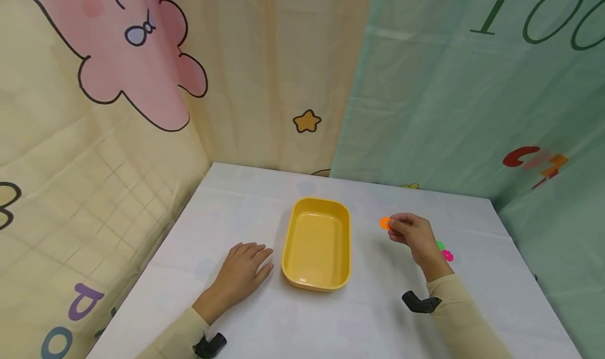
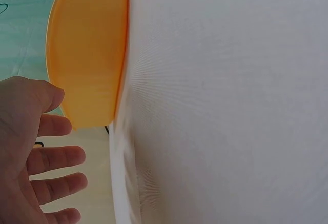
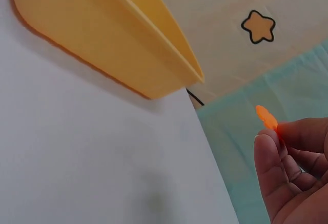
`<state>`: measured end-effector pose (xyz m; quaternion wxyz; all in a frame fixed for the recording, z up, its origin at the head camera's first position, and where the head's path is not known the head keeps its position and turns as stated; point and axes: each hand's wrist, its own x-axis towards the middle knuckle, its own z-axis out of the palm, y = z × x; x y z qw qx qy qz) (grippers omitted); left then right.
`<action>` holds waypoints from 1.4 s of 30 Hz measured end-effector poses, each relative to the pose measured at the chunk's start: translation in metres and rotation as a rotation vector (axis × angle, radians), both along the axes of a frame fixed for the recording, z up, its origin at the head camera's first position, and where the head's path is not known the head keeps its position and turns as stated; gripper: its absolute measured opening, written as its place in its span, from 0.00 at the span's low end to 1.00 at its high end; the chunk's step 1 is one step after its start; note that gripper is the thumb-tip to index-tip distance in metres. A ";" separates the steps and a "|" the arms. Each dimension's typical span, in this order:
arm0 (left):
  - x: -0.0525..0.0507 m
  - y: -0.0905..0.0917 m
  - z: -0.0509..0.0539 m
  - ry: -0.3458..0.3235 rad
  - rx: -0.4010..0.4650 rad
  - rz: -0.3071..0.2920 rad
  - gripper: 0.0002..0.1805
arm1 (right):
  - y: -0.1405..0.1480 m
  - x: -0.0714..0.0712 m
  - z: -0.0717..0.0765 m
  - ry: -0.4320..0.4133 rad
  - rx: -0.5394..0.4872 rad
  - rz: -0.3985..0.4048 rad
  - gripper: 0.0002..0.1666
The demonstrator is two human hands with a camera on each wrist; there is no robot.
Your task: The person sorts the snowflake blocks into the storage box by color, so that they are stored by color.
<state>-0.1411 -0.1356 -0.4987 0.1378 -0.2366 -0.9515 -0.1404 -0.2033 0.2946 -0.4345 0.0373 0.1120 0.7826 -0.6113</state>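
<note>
While your left grip is idling loose-fingered beside the yellow tray, your right grip is pinching an orange piece by its edge above the tabletop, right of the tray, probably because its thinness is offering little else.

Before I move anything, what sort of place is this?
Probably an indoor play or recording corner: a white table has printed fabric behind it and at both sides, showing a pink cartoon animal and an orange star; a yellow tray sits on the table.
</note>
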 end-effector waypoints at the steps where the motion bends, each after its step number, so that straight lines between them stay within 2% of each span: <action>1: 0.000 0.001 -0.001 -0.002 -0.002 0.002 0.20 | -0.004 -0.001 0.000 0.000 -0.010 0.005 0.23; 8: 0.000 0.017 -0.011 -0.059 0.028 -0.041 0.21 | -0.026 -0.008 -0.005 -0.041 -0.008 -0.015 0.21; 12: 0.003 0.019 -0.012 -0.055 0.056 -0.040 0.21 | -0.045 -0.015 -0.010 -0.057 -0.008 0.008 0.20; 23: 0.001 0.013 -0.001 -0.020 0.018 -0.017 0.21 | -0.084 -0.035 -0.013 -0.040 -0.045 0.063 0.14; 34: 0.001 0.009 0.003 -0.026 0.023 -0.006 0.21 | -0.142 -0.059 -0.010 -0.082 0.011 0.130 0.07; 42: -0.001 0.005 0.008 -0.013 0.010 -0.002 0.21 | -0.176 -0.075 -0.013 -0.084 0.074 0.181 0.04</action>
